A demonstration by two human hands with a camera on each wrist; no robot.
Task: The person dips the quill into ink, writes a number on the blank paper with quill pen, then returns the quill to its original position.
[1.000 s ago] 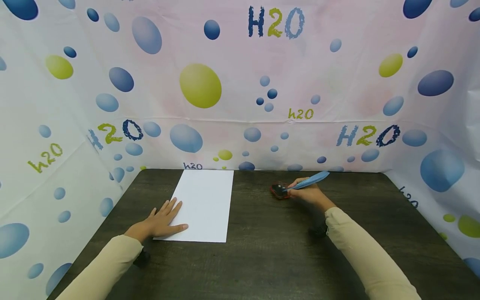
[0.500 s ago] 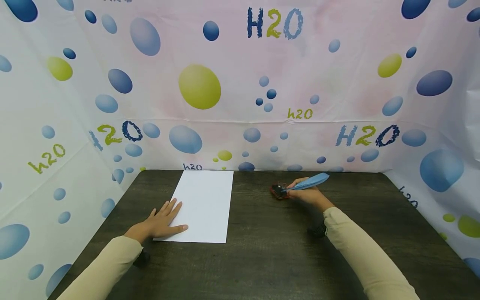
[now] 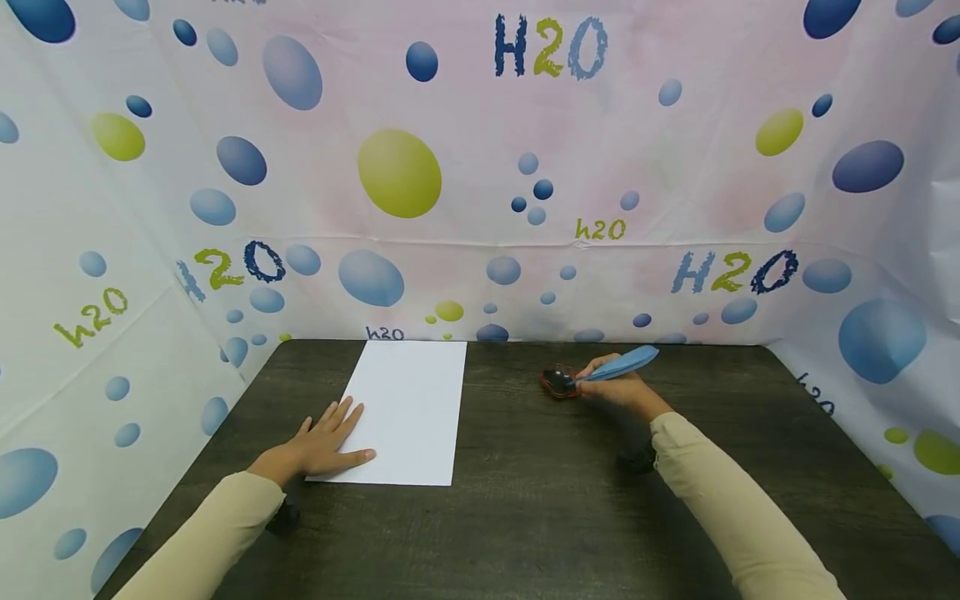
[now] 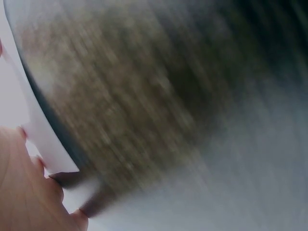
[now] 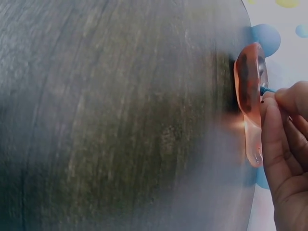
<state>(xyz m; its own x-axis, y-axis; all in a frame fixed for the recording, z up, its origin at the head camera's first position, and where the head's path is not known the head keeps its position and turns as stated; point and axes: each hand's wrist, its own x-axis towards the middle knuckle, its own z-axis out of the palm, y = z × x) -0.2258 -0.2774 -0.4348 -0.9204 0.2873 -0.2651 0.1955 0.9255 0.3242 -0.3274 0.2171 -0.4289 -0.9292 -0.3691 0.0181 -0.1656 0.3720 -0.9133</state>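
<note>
A plain white sheet of paper, smooth and flat, is lying on the left part of the dark desk, whose surface is showing a streaky wood grain. The sheet is reaching to the desk's far edge. The person's left hand is resting across its near left side with the fingers spread and straight, the thumb lying over the white surface and the palm leaning off the edge.

Well to the right, the right hand is pinching a blue feather quill between thumb and fingers, low down near its thin end. The soft, leaf-shaped vane is slanting up and to the right above the knuckles. The thin end is pointing at a small dish just beside the fingertips. This dish is glossy and see-through reddish orange, with a rounded body, a dark middle and, in the right wrist view, a narrower lobe lit at its edge. Whether the quill is touching it, one cannot tell. The two hands are staying well apart, the paper lying under the left and the quill sitting in the right.

Cream cloth sleeves are covering both forearms, and a creased white backdrop is hanging behind, printed with blue and lime ovals.
</note>
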